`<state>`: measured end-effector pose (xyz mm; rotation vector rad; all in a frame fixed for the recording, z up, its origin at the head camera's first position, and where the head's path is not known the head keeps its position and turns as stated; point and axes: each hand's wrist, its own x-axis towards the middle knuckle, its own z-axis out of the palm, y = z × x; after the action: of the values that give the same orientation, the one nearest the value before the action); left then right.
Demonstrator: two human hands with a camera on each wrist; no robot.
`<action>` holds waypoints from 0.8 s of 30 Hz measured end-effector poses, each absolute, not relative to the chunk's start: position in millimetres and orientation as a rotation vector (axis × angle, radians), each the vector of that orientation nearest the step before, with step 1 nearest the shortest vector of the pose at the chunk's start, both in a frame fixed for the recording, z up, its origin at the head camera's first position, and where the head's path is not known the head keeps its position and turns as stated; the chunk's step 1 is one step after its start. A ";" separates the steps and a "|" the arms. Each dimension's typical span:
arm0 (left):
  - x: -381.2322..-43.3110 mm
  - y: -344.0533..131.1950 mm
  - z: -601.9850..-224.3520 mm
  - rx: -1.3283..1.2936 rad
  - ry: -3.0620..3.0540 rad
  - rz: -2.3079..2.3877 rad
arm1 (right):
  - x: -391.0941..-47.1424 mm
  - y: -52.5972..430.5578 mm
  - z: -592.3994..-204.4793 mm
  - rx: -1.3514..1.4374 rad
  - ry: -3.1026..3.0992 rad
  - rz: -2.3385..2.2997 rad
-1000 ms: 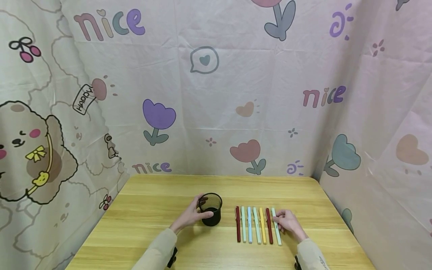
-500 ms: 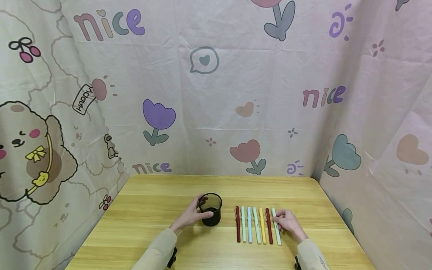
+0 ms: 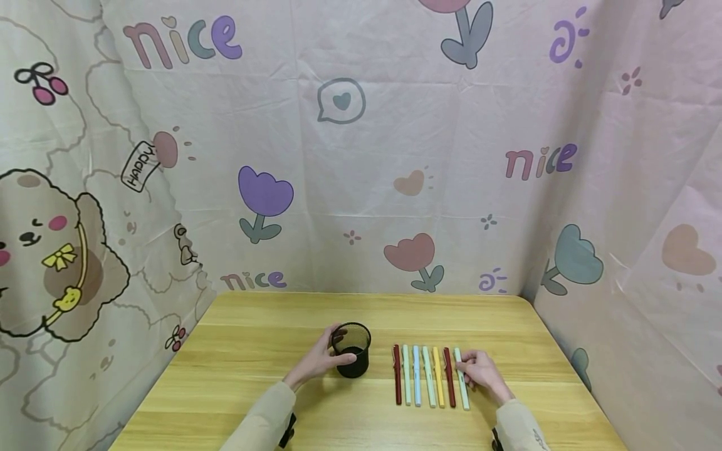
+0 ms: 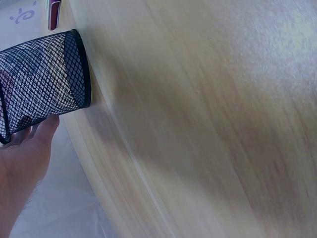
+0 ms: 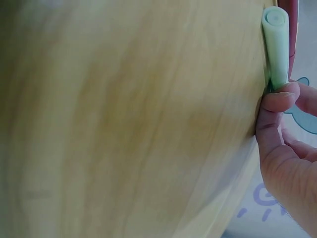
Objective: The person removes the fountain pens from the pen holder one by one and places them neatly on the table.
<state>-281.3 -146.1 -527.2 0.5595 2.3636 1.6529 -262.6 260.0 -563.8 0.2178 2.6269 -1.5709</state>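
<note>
A black mesh pen cup (image 3: 354,366) stands upright on the wooden table, left of the row of pens. My left hand (image 3: 316,364) grips it from its left side, thumb across the front and fingers behind. The left wrist view shows the fingers against the mesh wall (image 4: 44,74). At the right end of the row lies a light green pen (image 3: 464,391), which my right hand (image 3: 481,368) pinches between thumb and fingers near its upper half. Seen from the right wrist, the round end of this green pen (image 5: 277,44) points toward the camera.
Side by side left of the green pen lie several capped pens: dark red (image 3: 449,379), yellow (image 3: 439,379), light green (image 3: 430,379), light blue (image 3: 417,379) and another dark red (image 3: 397,376). A printed curtain (image 3: 350,163) hangs behind the table (image 3: 271,319).
</note>
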 end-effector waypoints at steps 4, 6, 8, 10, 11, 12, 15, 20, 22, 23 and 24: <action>-280.9 -145.8 -527.6 0.563 2.368 1.652 | -262.1 259.7 -564.1 0.227 2.618 -1.580; -280.8 -145.9 -527.8 0.562 2.371 1.645 | -261.7 259.4 -563.7 0.222 2.615 -1.579; -281.1 -146.1 -528.1 0.561 2.376 1.639 | -261.7 259.3 -563.0 0.216 2.613 -1.575; -281.7 -145.7 -528.5 0.553 2.380 1.634 | -261.7 259.2 -562.1 0.205 2.620 -1.570; -282.2 -145.5 -529.1 0.549 2.382 1.631 | -261.8 259.2 -561.8 0.206 2.622 -1.569; -282.5 -145.3 -529.6 0.546 2.385 1.629 | -262.2 259.3 -561.6 0.206 2.625 -1.571; -282.2 -144.1 -530.5 0.533 2.387 1.635 | -261.8 258.7 -561.4 0.210 2.633 -1.573; -278.5 -144.2 -530.3 0.475 2.374 1.679 | -260.4 257.4 -560.8 0.227 2.604 -1.603; -278.1 -145.8 -530.4 0.455 2.364 1.710 | -259.9 258.1 -559.6 0.224 2.588 -1.624; -278.1 -147.2 -530.4 0.450 2.363 1.726 | -259.8 258.9 -558.9 0.213 2.590 -1.626; -278.7 -148.9 -530.7 0.449 2.365 1.743 | -260.1 259.8 -558.2 0.203 2.603 -1.625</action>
<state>-278.7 -148.9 -530.7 0.4493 2.3647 1.7432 -260.1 259.8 -558.2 0.2032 2.6032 -1.6247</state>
